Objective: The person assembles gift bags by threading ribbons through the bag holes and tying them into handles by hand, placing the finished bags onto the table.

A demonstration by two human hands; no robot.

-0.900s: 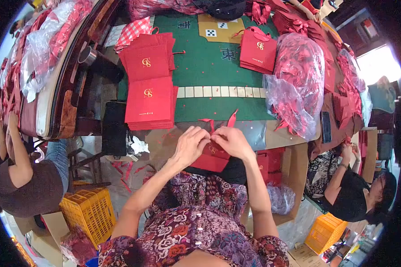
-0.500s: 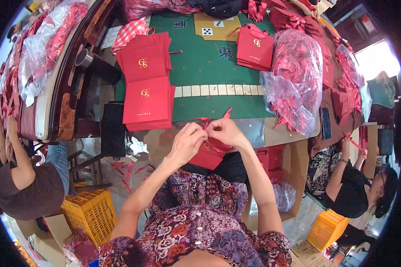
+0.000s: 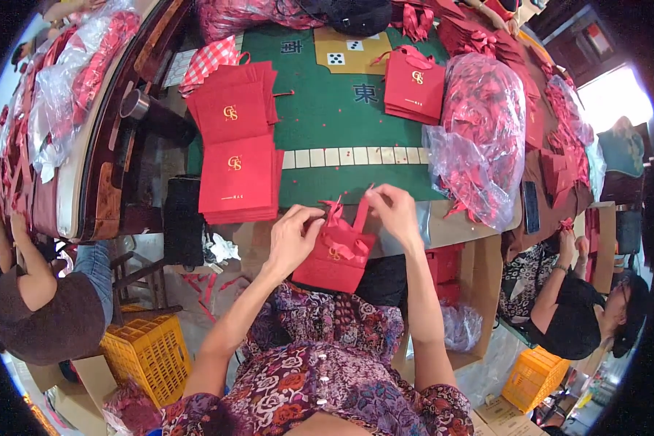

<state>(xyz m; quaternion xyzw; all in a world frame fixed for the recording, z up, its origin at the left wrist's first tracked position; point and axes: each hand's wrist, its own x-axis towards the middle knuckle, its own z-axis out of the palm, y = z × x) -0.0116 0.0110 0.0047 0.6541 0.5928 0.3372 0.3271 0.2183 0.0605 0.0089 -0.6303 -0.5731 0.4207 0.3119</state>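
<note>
A small red paper gift bag [image 3: 334, 265] with a gold emblem stands tilted over my lap at the table's front edge. Red ribbon [image 3: 362, 212] rises from its top in loops and loose ends. My right hand [image 3: 396, 212] pinches one ribbon end between thumb and forefinger, holding it up above the bag's right side. At the bag's upper left is my left hand [image 3: 294, 236], its fingers curled and thumb close to the forefinger; what lies between those tips is hard to see. To the left, a stack of flat red bags [image 3: 237, 174] lies on the green tabletop [image 3: 320, 185].
A clear plastic sack of red ribbon [image 3: 483, 138] and more red bags [image 3: 414, 83] lie on the right. A phone [image 3: 531, 207] rests farther right. A dark tumbler [image 3: 156, 120] is at the left. Below stand a cardboard box [image 3: 479, 291] and a yellow crate [image 3: 147, 360]. Other people sit on both sides.
My hands have moved apart, from together at the ribbon to either side of the bag. The right hand has drawn a ribbon end up and right. More of the bag's front shows.
</note>
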